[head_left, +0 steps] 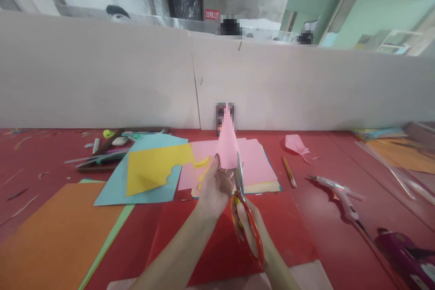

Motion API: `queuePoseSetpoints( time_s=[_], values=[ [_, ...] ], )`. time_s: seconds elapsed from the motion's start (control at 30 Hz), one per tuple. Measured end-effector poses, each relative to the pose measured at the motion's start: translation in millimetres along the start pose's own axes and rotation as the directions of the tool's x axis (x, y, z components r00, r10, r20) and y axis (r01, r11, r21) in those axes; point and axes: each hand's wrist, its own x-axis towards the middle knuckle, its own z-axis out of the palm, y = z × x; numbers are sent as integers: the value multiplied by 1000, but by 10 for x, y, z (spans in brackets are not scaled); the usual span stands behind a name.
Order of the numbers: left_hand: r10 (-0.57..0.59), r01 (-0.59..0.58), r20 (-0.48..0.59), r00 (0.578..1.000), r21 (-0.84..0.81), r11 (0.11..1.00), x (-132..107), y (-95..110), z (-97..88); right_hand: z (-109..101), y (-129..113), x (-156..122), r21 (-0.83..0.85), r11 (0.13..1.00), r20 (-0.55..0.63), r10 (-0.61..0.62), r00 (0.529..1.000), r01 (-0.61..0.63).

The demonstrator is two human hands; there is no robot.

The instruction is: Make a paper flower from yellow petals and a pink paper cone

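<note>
My left hand point(215, 190) is closed on the lower end of a pink sheet of paper point(227, 149), which rises to a narrow tip. In my right hand point(246, 222) is a pair of scissors point(239, 176) with red and yellow handles. Their metal blades point upward along the right edge of the pink paper, near its bottom corner. Behind both hands lies a stack of pink sheets point(254, 163) on the red table. A yellow sheet point(149, 170) with scalloped cuts rests on a light blue sheet point(108, 192) to the left.
Orange paper point(61, 231) covers the near left. A tray of pens point(98, 163) sits behind it. To the right are a pencil point(288, 172), a pink paper piece point(295, 144), a glue gun point(336, 190) and a purple tool point(404, 253). A white partition point(102, 72) stands behind.
</note>
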Motion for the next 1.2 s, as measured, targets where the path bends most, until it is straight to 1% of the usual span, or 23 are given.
queuePoseSetpoints(
  time_s=[0.17, 0.3, 0.47, 0.6, 0.67, 0.73, 0.83, 0.9, 0.97, 1.0, 1.1, 1.2],
  values=[
    [-17, 17, -52, 998, -12, 1000, -13, 0, 37, 12, -42, -13, -33, 999, -43, -16, 999, 14],
    [-31, 30, -57, 998, -11, 999, -24, 6, 44, 62, -130, -74, -61, 997, -85, -55, 995, 50],
    [-23, 23, -25, 999, -6, 1000, -34, -16, 50, 64, -141, -100, -117, 990, -97, -91, 991, 79],
    [4, -4, -6, 1000, -8, 1000, -19, -36, 44, 32, -133, -83, -144, 987, -94, -79, 992, 65],
    [8, -8, -16, 1000, -7, 1000, -16, -41, 51, 16, -137, -74, -152, 987, -89, -71, 994, 56],
    [12, -12, -50, 999, -6, 1000, -27, -41, 69, 3, -140, -68, -178, 982, -87, -78, 993, 62],
    [-2, 5, -143, 990, 22, 1000, -55, -32, 94, -3, -144, -68, -227, 971, -71, -96, 993, 77],
    [-20, 28, -176, 984, 39, 999, -58, -14, 85, 6, -155, -75, -233, 969, -54, -101, 993, 86],
    [-10, 15, -152, 988, 31, 999, -38, 15, 51, 25, -182, -89, -217, 972, -22, -97, 995, 90],
    [17, -14, -138, 990, 16, 1000, -21, 33, 30, 37, -201, -99, -208, 974, 6, -92, 996, 91],
    [72, -77, -149, 986, -25, 997, 31, 96, -5, 67, -253, -125, -194, 976, 89, -83, 993, 99],
    [73, -80, -149, 986, -43, 996, 43, 155, 24, 72, -255, -131, -183, 977, 116, -86, 990, 106]
  ],
)
